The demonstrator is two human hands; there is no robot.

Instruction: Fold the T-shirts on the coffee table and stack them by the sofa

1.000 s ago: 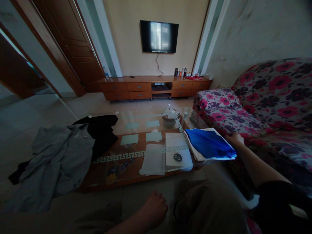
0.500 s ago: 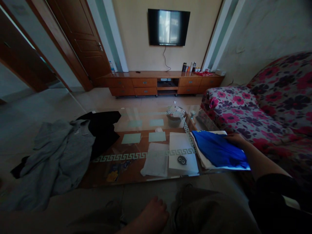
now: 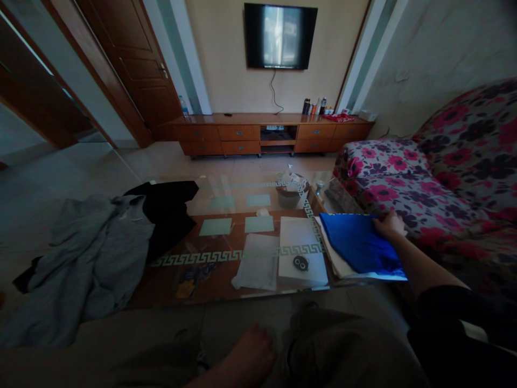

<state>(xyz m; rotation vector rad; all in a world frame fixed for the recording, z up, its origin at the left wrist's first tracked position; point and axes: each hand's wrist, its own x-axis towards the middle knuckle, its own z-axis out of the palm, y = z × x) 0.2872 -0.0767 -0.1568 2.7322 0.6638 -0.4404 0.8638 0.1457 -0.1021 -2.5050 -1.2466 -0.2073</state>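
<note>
A folded blue garment (image 3: 359,245) lies on top of white folded cloth (image 3: 337,264) at the right end of the glass table. My right hand (image 3: 391,225) is at its upper right edge, with the fingers closed on the blue fabric. Low over my lap, apart from the table, is my left hand (image 3: 253,353), dim and slightly blurred. Its fingers are loosely curled and nothing shows in them. A grey garment (image 3: 100,248) and a black garment (image 3: 173,210) are spread loosely over the table's left end.
The glass table (image 3: 218,254) has a white box (image 3: 302,237) with a round black item (image 3: 301,263) and a basket (image 3: 288,198) in its area. A flowered sofa (image 3: 404,186) stands close on the right. A low wooden cabinet (image 3: 238,132) lies beyond.
My right hand has shifted slightly right and its back is raised more. The blue garment's right edge has drawn in a little. My view has tilted slightly down.
</note>
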